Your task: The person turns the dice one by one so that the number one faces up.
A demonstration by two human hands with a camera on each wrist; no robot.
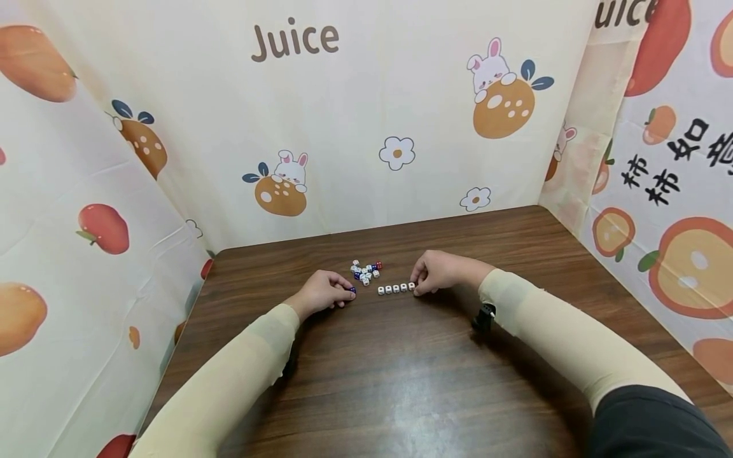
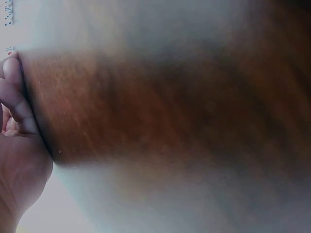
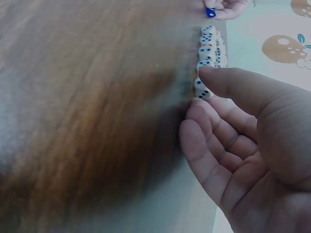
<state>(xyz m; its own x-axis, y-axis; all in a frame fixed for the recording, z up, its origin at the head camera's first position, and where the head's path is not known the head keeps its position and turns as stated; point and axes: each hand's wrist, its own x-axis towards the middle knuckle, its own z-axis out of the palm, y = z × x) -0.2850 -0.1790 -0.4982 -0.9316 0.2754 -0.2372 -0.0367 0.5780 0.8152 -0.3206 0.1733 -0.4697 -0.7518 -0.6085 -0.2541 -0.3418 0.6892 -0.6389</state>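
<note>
Between thumb and fingertips, my left hand [image 1: 324, 291] pinches a blue die [image 1: 352, 290] close over the table, left of a short row of white dice [image 1: 396, 288]. The same blue die [image 3: 210, 12] shows at the top of the right wrist view. At the row's right end my right hand [image 1: 436, 272] holds the last white die [image 3: 200, 91] between thumb and forefinger. Its other fingers are curled beneath. In the left wrist view the left hand [image 2: 22, 160] is at the left edge, and its fingertips and die are hidden.
Just behind the row lies a loose cluster of dice [image 1: 365, 275], mostly white with some blue and a red die [image 1: 378, 265]. The brown wooden table [image 1: 378, 375] meets a printed curtain [image 1: 355, 127] at the back, with more printed cloth at both sides.
</note>
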